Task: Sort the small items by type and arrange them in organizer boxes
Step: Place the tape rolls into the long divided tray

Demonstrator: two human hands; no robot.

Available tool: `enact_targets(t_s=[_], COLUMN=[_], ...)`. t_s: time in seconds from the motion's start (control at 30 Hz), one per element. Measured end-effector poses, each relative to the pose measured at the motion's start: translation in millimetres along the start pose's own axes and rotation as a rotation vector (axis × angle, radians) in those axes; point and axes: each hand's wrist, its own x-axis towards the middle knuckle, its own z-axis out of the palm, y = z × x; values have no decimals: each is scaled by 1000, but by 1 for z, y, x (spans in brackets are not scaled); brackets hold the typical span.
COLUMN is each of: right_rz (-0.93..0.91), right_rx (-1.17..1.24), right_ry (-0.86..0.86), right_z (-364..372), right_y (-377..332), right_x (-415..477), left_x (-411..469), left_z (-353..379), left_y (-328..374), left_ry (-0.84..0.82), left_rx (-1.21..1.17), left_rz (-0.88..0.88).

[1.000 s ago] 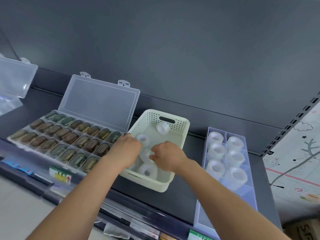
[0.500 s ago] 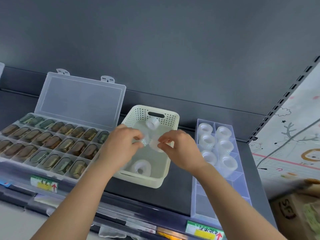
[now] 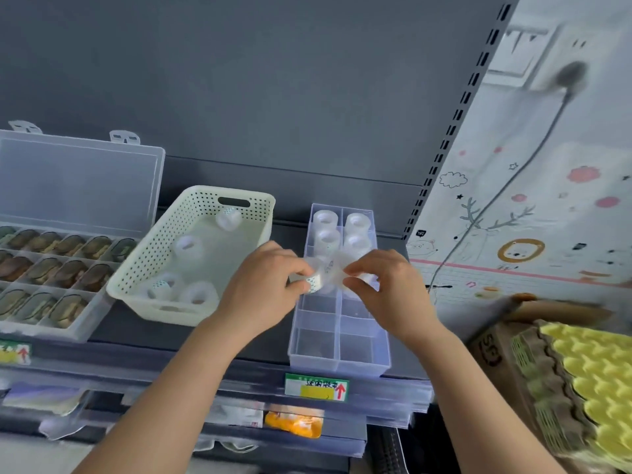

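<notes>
Over the box (image 3: 338,366), midway down its cells, the left hand (image 3: 263,295) pinches a patterned roll (image 3: 314,284) and the right hand (image 3: 393,289) pinches a blurred clear roll (image 3: 365,278); so light a hold could let either slip and land tilted or in a filled cell.

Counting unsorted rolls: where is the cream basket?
Head view, left of centre on the shelf, the cream basket sits between the lidded compartment case and the clear divided organizer box.
</notes>
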Motion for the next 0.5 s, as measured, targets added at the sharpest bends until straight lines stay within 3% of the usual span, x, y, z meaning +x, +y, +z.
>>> enact_targets(t_s=[0.5], right_rz=[75], right_rx=[-230], right_ry=[-314], right_z=[0], right_y=[26], right_x=[-15], left_x=[21], left_z=[38], left_y=[4], left_ry=[-365], left_rx=[284], left_rz=[91])
